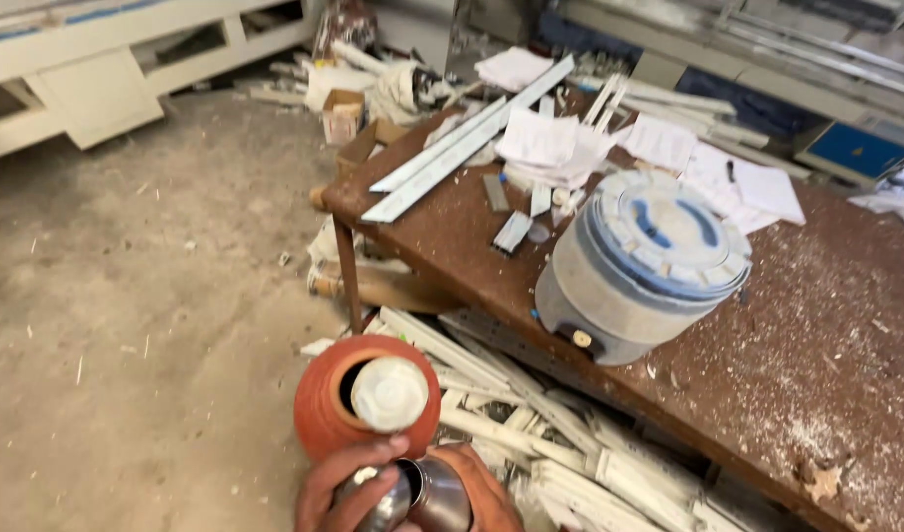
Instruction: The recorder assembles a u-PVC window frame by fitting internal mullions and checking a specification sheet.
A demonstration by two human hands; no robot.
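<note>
At the bottom edge both my hands close around a shiny steel cup [422,498]. My left hand [335,488] lays its fingers over the cup's near side, and my right hand [483,491] wraps the other side. Just above the cup stands a round orange clay pot [319,404] on the floor. A white lid [390,394] sits askew on the pot's mouth and leaves a dark gap at the left. The cup's open rim tilts toward the pot.
A brown, sawdust-covered table [816,345] runs along the right and carries a grey and white round cooler jug [639,266], white strips [452,153] and papers [550,143]. White offcuts [531,414] pile under it. A white cabinet [97,69] stands far left on the dusty floor.
</note>
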